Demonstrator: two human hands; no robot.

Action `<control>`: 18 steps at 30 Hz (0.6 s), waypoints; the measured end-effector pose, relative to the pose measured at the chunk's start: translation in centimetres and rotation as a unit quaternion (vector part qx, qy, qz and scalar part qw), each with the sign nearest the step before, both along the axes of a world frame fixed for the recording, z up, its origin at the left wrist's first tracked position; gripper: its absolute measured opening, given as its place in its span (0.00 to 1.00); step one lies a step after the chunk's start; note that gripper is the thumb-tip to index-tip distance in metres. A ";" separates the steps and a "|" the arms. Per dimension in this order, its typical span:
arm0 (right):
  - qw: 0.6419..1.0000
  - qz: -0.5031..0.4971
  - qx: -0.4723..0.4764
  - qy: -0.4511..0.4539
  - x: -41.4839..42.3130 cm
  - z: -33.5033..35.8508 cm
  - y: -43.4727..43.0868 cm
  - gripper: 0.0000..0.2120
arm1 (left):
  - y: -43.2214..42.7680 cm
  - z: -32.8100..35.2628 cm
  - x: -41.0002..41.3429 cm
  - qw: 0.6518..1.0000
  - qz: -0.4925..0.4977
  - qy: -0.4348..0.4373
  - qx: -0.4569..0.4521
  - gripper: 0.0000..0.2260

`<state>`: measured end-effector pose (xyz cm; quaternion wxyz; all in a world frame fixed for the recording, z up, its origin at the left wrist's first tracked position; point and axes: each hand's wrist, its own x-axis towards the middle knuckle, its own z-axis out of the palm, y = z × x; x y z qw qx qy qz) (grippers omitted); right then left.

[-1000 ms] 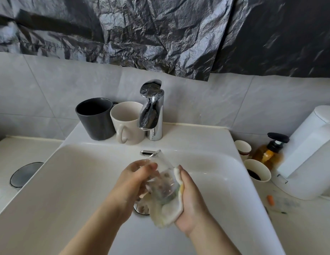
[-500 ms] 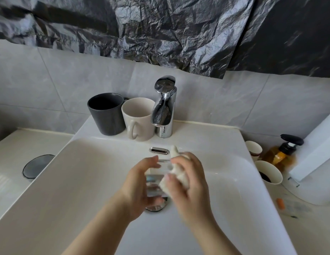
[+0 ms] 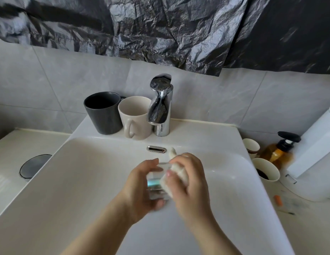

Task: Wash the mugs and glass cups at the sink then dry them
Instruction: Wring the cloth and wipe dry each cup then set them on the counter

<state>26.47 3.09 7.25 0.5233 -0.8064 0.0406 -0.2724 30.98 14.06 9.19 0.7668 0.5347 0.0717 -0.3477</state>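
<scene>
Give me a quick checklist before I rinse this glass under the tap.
1. Glass cup gripped by the left hand over the sink: ok.
2. Cloth held in the right hand, against the glass: ok.
3. Water running from the faucet: not ok, no stream shows.
4. Dark mug and beige mug upright on the ledge, away from both hands: ok.
5. Glass scrubbed clean: cannot tell, it is blurred.

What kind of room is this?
Probably a bathroom or washroom: a white ceramic sink with a shiny chrome tap, grey wall tiles behind, and an amber pump soap bottle beside it.
</scene>
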 end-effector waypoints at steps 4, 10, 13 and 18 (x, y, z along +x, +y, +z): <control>0.811 0.099 0.521 0.245 0.6 -0.7 -0.8 0.17 | 0.2 -0.4 -0.2 0.898 0.006 -0.410 0.161 0.15; 0.988 -0.003 0.152 0.013 0.2 0.2 -0.6 0.09 | -0.6 -0.3 -0.6 0.998 0.013 -0.043 0.045 0.10; 0.998 0.015 -0.052 0.006 -0.1 -0.6 0.1 0.10 | 0.2 -0.4 -0.2 0.998 -0.021 0.057 0.006 0.12; 0.793 0.063 0.539 0.277 0.7 -0.6 -1.0 0.20 | 0.3 0.0 0.0 0.935 -0.050 -0.309 0.167 0.17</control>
